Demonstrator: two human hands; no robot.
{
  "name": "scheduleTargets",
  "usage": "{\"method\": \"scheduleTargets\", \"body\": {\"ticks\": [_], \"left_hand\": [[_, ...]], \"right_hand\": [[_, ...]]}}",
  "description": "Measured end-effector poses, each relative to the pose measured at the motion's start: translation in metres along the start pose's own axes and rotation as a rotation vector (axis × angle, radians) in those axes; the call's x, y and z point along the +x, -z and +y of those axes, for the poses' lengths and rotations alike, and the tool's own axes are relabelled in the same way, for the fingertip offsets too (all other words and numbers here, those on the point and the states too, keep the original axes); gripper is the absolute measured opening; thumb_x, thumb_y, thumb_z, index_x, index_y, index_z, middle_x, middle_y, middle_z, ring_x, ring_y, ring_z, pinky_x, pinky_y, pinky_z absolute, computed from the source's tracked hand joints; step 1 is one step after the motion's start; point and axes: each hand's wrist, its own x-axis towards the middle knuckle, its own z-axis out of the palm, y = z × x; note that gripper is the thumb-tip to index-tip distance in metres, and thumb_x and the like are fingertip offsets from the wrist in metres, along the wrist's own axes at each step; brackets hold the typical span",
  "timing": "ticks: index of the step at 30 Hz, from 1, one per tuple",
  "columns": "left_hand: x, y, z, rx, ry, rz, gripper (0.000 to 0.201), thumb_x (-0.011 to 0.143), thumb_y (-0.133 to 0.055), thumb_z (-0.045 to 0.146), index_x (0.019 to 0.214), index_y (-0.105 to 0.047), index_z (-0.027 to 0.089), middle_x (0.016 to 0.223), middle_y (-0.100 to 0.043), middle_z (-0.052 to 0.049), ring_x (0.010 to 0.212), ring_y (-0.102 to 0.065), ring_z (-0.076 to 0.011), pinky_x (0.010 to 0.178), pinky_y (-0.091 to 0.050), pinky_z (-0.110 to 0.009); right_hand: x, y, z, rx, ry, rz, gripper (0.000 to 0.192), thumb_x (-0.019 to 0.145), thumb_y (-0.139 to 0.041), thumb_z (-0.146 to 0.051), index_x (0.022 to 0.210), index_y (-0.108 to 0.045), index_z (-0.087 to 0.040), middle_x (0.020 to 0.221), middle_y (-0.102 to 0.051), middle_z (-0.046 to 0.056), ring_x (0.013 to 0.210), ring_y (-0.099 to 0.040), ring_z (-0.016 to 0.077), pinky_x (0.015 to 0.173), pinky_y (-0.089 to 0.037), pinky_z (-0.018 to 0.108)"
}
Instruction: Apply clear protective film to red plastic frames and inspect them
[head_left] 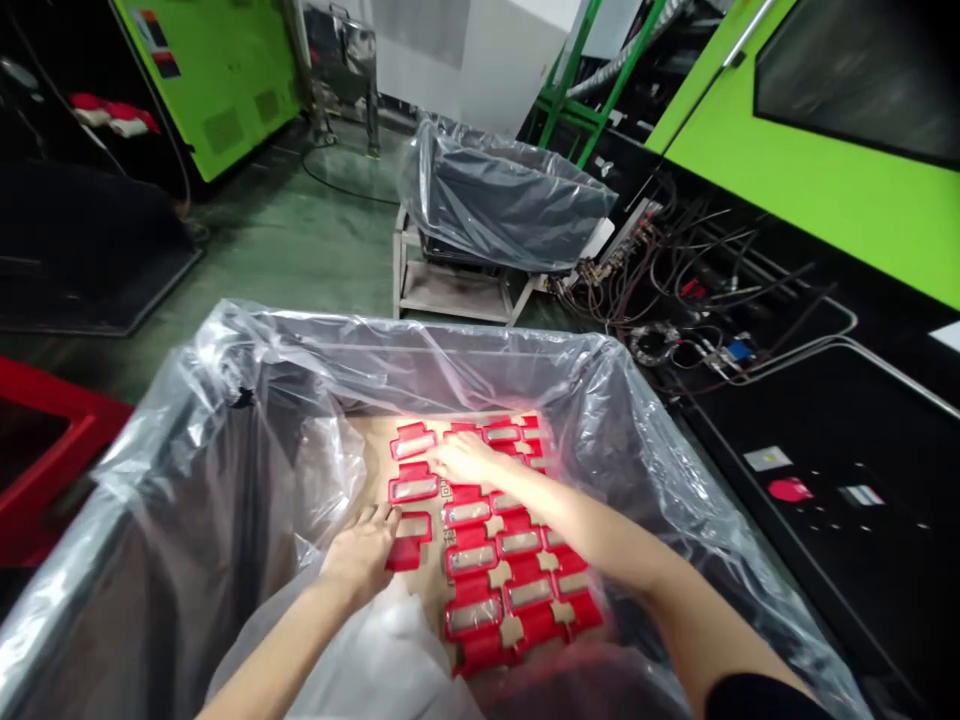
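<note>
Red plastic parts with a rectangular window (471,558) lie in rows on a brown cardboard sheet (379,455) inside a bin lined with clear plastic. My left hand (364,548) is at the left edge of one red part (410,538), its fingers closed on that edge; this part is turned the other way from its neighbours. Farther in, my right hand (463,458) has its fingers bent together, the tips at the right end of another red part (413,446). My right hand and forearm hide some of the parts in the rows.
The clear plastic liner (600,400) drapes over the bin's rim. Behind it stands a second lined bin (517,200) on a pale cart (450,290). A green machine (810,160) with hoses (660,290) is at right, another green cabinet (217,80) at back left. Something red (60,430) stands at left.
</note>
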Motion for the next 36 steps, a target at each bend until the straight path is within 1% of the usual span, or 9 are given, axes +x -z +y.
{"method": "scheduleTargets", "body": {"ticks": [5, 8, 11, 15, 20, 25, 28, 32, 36], "left_hand": [[0.030, -0.055, -0.003, 0.033, 0.047, 0.029, 0.063, 0.075, -0.049, 0.007, 0.137, -0.040, 0.006, 0.140, -0.042, -0.017, 0.127, -0.039, -0.0290, 0.103, -0.035, -0.039], [0.034, -0.071, -0.002, 0.043, 0.083, 0.066, 0.064, 0.077, -0.045, 0.006, 0.141, -0.036, 0.007, 0.144, -0.037, -0.017, 0.129, -0.036, -0.0305, 0.105, -0.030, -0.041], [0.032, -0.072, -0.002, 0.015, 0.118, 0.083, 0.071, 0.078, -0.053, 0.014, 0.144, -0.030, 0.013, 0.148, -0.031, -0.014, 0.134, -0.028, -0.0307, 0.107, -0.025, -0.045], [0.024, -0.051, -0.008, -0.079, 0.158, 0.054, 0.070, 0.077, -0.057, 0.026, 0.143, -0.033, 0.015, 0.149, -0.028, -0.014, 0.133, -0.032, -0.0319, 0.104, -0.030, -0.050], [-0.011, 0.002, -0.014, -0.263, 0.091, 0.127, 0.053, 0.081, -0.047, 0.029, 0.131, -0.045, 0.010, 0.139, -0.042, -0.014, 0.119, -0.050, -0.0231, 0.098, -0.039, -0.032], [-0.078, 0.042, -0.011, -0.466, 0.078, 0.228, 0.051, 0.083, -0.042, 0.049, 0.120, -0.052, 0.017, 0.121, -0.059, -0.008, 0.109, -0.057, -0.0207, 0.095, -0.044, -0.030], [-0.127, 0.054, -0.005, -0.792, 0.139, 0.303, 0.063, 0.073, -0.048, 0.066, 0.113, -0.055, 0.018, 0.114, -0.064, -0.008, 0.104, -0.061, -0.0216, 0.091, -0.048, -0.029], [-0.189, 0.061, 0.020, -1.179, 0.306, 0.532, 0.081, 0.051, -0.067, 0.067, 0.109, -0.057, 0.012, 0.120, -0.061, -0.014, 0.108, -0.058, -0.0266, 0.095, -0.047, -0.032], [-0.248, 0.059, 0.059, -1.396, 0.252, 0.843, 0.078, 0.055, -0.075, 0.052, 0.118, -0.052, 0.013, 0.122, -0.060, -0.012, 0.113, -0.056, -0.0239, 0.091, -0.049, -0.028]], "right_hand": [[-0.066, -0.036, 0.011, -0.072, 0.102, -0.148, 0.027, 0.083, -0.057, -0.020, 0.108, -0.066, -0.027, 0.081, -0.067, 0.003, 0.071, -0.056, 0.0170, 0.063, -0.037, 0.028], [-0.067, -0.062, 0.004, -0.107, 0.161, -0.220, 0.033, 0.082, -0.059, -0.016, 0.113, -0.064, -0.027, 0.085, -0.067, 0.003, 0.067, -0.054, 0.0167, 0.060, -0.037, 0.029], [-0.048, -0.078, -0.005, -0.127, 0.186, -0.274, 0.017, 0.082, -0.058, -0.010, 0.090, -0.070, -0.018, 0.075, -0.066, 0.006, 0.066, -0.053, 0.0177, 0.059, -0.037, 0.031], [-0.022, -0.076, -0.016, -0.087, 0.202, -0.335, 0.019, 0.082, -0.054, -0.006, 0.067, -0.064, -0.012, 0.072, -0.063, 0.005, 0.073, -0.055, 0.0165, 0.068, -0.042, 0.032], [-0.012, -0.058, -0.016, 0.108, 0.166, -0.405, 0.018, 0.060, -0.070, -0.001, 0.053, -0.059, -0.013, 0.058, -0.058, -0.001, 0.067, -0.054, 0.0153, 0.067, -0.040, 0.028], [-0.043, -0.022, 0.006, 0.555, -0.019, -0.192, 0.014, 0.056, -0.077, -0.015, 0.064, -0.066, -0.015, 0.058, -0.058, -0.003, 0.059, -0.051, 0.0123, 0.057, -0.035, 0.024], [-0.072, 0.009, 0.003, 0.908, -0.120, -0.009, 0.022, 0.063, -0.073, -0.030, 0.072, -0.064, -0.012, 0.061, -0.057, -0.002, 0.052, -0.046, 0.0090, 0.051, -0.034, 0.023], [-0.099, 0.060, -0.060, 1.343, -0.078, 0.211, 0.041, 0.065, -0.068, -0.049, 0.079, -0.054, -0.014, 0.062, -0.047, -0.006, 0.045, -0.031, 0.0031, 0.043, -0.024, 0.019], [-0.116, 0.102, -0.176, 1.631, 0.111, 0.261, 0.051, 0.060, -0.072, -0.054, 0.082, -0.047, -0.016, 0.058, -0.035, -0.010, 0.043, -0.022, 0.0006, 0.041, -0.019, 0.016]]}}
